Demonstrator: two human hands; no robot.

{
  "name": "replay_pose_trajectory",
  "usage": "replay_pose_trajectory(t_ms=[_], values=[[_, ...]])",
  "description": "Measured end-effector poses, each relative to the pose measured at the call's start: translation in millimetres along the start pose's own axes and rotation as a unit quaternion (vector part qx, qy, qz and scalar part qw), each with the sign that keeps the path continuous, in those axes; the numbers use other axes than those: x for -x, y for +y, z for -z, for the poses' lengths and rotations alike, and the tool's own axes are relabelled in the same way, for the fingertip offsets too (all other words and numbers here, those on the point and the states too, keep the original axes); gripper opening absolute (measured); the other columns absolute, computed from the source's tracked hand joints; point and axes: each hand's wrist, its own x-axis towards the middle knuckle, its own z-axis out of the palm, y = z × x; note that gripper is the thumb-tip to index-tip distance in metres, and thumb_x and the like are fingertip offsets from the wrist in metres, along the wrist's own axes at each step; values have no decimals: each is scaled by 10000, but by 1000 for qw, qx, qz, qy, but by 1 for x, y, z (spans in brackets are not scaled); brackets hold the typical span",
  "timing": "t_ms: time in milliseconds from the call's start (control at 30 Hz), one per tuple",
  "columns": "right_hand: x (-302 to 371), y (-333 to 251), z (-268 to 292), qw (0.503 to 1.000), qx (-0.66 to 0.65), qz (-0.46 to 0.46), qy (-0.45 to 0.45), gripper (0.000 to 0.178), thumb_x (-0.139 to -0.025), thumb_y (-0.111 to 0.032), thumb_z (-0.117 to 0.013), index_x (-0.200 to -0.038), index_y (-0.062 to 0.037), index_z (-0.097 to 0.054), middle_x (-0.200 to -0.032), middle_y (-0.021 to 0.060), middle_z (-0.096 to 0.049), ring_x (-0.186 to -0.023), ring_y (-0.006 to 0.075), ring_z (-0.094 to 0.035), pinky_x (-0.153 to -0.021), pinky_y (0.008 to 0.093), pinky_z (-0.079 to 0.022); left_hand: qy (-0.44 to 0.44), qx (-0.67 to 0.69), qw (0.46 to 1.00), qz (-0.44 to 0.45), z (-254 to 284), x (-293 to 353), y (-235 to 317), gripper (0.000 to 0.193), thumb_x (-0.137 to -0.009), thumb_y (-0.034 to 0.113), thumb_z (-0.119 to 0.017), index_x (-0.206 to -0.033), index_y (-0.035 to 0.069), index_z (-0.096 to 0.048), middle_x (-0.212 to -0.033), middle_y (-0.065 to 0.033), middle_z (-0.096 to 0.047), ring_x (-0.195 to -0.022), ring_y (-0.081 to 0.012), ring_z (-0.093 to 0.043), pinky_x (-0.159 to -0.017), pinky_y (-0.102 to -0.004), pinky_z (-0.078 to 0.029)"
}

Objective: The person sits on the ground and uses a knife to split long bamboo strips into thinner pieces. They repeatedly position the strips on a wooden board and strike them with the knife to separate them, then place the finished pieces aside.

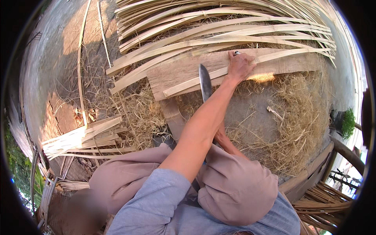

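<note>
My left hand [240,67] is closed on a pale bamboo strip [196,81], pressing it against a wooden board [172,69]. A ring shows on one finger. The strip runs lengthwise along the board and beyond my hand to the right. A knife [204,80] with a broad dark blade crosses the strip's left part, its tip pointing away from me. Its handle disappears behind my left forearm. My right arm passes beneath the left one, and only the wrist side of my right hand [220,133] shows; its fingers are hidden where the knife's handle end lies.
Many long bamboo strips [219,29] lie in a layered row beyond the board. Shorter strips [84,137] are piled at the left. Curly shavings [299,117] cover the ground on both sides. A green plant [347,123] and a wooden rail [348,154] stand at the right.
</note>
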Motion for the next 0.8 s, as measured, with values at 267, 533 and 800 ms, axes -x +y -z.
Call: replay_pose_trajectory(t_ms=[267,533,800], values=[[11,-58,21,990,0,124,-71,295,-931,-172,-736,-1110,54,-673,-968,144,-743,-915,271,-725,-800,401,-586,-4,-24,1000,-11,-4,-2,-6,370,-946,432,-697,-1181,167,-802,-947,-98,-757,-954,-253,-669,-1020,-496,-267],[-14,-44,48,990,-88,-111,11,232,-1015,-154,-635,-1110,55,-667,-938,125,-728,-846,207,-706,-746,362,-579,-69,-36,996,48,6,-22,1,322,-1005,417,-606,-1093,199,-826,-868,-128,-762,-927,-303,-691,-1053,-600,-298],[9,-60,19,980,-7,95,-177,234,-1006,-139,-632,-1120,60,-677,-947,140,-756,-869,224,-723,-770,381,-579,-148,-29,986,71,22,-31,9,375,-1028,392,-570,-902,141,-818,-938,-135,-760,-1011,-305,-688,-1126,-643,-286]])
